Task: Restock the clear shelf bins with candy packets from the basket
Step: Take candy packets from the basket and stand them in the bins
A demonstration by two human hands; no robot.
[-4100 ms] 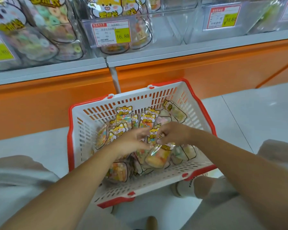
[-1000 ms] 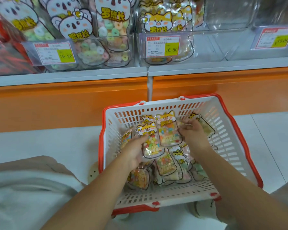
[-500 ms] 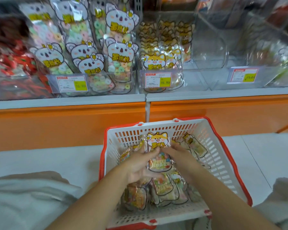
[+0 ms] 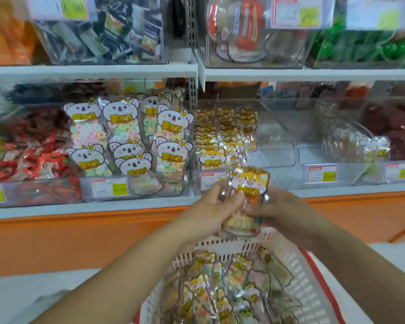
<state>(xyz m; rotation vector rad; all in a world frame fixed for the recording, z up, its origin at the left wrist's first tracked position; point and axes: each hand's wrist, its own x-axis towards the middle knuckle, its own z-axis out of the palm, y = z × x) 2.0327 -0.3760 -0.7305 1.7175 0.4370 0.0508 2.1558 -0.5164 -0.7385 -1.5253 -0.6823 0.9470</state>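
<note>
Both hands hold up a stack of candy packets (image 4: 248,183) with an orange cat face, in front of the lower shelf. My left hand (image 4: 212,208) grips the stack's left side, thumb over the front. My right hand (image 4: 282,208) grips its right side. Below them, the white basket with a red rim (image 4: 301,274) holds several more cat packets (image 4: 222,293). Just behind the held stack stands the clear bin (image 4: 222,139), which is filled with the same cat packets and has a price tag on its front.
Left of the cat bin is a bin of koala ring-candy packets (image 4: 129,141), then red wrapped sweets (image 4: 33,155). An almost bare clear bin (image 4: 297,146) stands to the right. An upper shelf (image 4: 197,71) carries more bins. An orange base panel (image 4: 80,239) runs below.
Both hands lifted the cat packets out of the basket and up to the shelf front. The view tilted upward, bringing the upper shelf into sight.
</note>
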